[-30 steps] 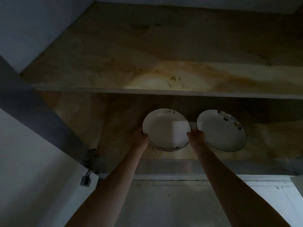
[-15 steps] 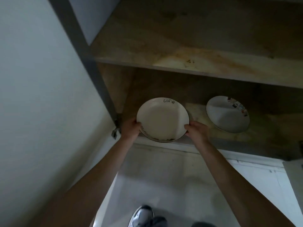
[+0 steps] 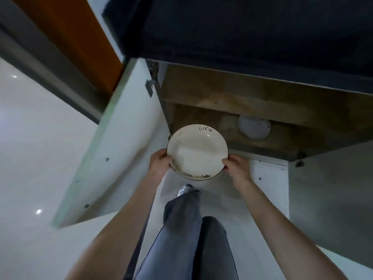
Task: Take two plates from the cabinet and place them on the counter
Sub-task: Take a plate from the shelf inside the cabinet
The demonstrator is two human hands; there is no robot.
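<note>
The white plate (image 3: pixel 197 152) marked "Life" is out in front of the cabinet (image 3: pixel 262 126), over the floor — left hand (image 3: pixel 160 163) and right hand (image 3: pixel 235 166) clasp its opposite rims. Behind it, a second plate (image 3: pixel 254 129) lies on the lower shelf. The open door (image 3: pixel 113 150) stands left of the held plate.

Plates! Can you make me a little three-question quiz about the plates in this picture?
1. True or false: both hands hold the plate with "Life" on it.
2. Where is the other plate? A) inside the cabinet B) on the floor C) stacked under the first one
3. Fill in: the left hand and right hand each have a grip on the held plate's ____.

Key: 1 true; 2 A; 3 rim.
</note>
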